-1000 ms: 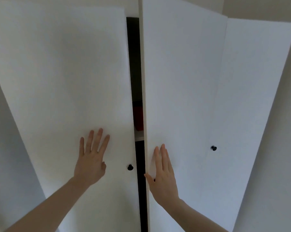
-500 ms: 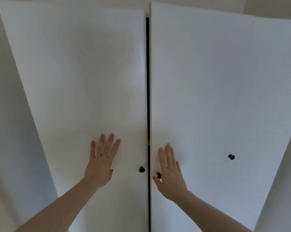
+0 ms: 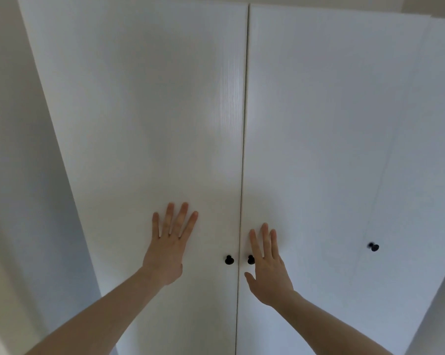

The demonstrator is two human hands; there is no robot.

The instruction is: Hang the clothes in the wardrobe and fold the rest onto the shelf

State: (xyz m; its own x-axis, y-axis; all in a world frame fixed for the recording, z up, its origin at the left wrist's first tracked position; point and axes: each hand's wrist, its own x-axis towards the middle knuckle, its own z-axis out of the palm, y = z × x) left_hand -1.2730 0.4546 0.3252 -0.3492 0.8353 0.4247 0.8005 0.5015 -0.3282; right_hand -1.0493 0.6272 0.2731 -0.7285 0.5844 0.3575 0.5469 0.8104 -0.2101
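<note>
Wardrobe doors fill the head view, the only view there is: the left door (image 3: 144,124) and the middle door (image 3: 331,124) meet along a thin closed seam that runs up between the two hands. A second ago a dark gap stood between these doors, with a red thing and a pale shelf edge visible inside; half a second ago it had narrowed to a black slit; now it is gone, and nothing of the inside shows.

The left hand (image 3: 168,248) lies flat on the left door, fingers straight and slightly spread, holding nothing. A black knob (image 3: 229,259) sits just beside its thumb side, between the hand and the seam.

The right hand (image 3: 268,267) has its fingers straight and close together, also holding nothing; whether the palm touches the door or stands just off it I cannot tell. A second knob (image 3: 250,259) is half hidden behind the index-finger side of this hand. A third knob (image 3: 374,247) sits well apart, beyond the little-finger side, on the far right door (image 3: 421,149).

No clothes are in sight; whatever was hung or folded is now behind the doors. With both doors pushed shut, I judge the task to be at its close, the hands giving only a last press.
</note>
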